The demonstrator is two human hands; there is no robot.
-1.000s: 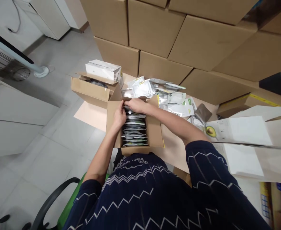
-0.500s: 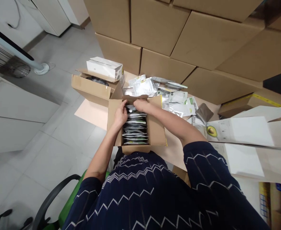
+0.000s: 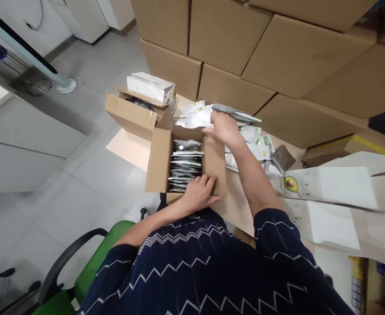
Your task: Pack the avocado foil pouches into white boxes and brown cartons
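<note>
An open cardboard box [image 3: 159, 162] stands before me at the table's near edge, its flaps folded out. Inside it, flat silvery pouches [image 3: 185, 164] stand on edge in a tight row. My left hand [image 3: 199, 191] grips the box's near right corner, fingers over the rim and thumb outside. Over the far right flap, my right hand [image 3: 225, 127] is bent down with thumb and fingers apart. Its fingertips are beside a heap of loose white and silver pouches [image 3: 197, 114]; I see nothing held in it.
A second open carton [image 3: 126, 114] and a white box [image 3: 151, 87] stand at the back left. Large cardboard boxes [image 3: 228, 39] are stacked behind the table. Flattened white cartons with an avocado print [image 3: 330, 186] lie at right. A green chair [image 3: 97, 258] is at lower left.
My left hand has moved from the box's far left side to its near right corner. My right hand has come out of the box and shifted right towards the loose pouches.
</note>
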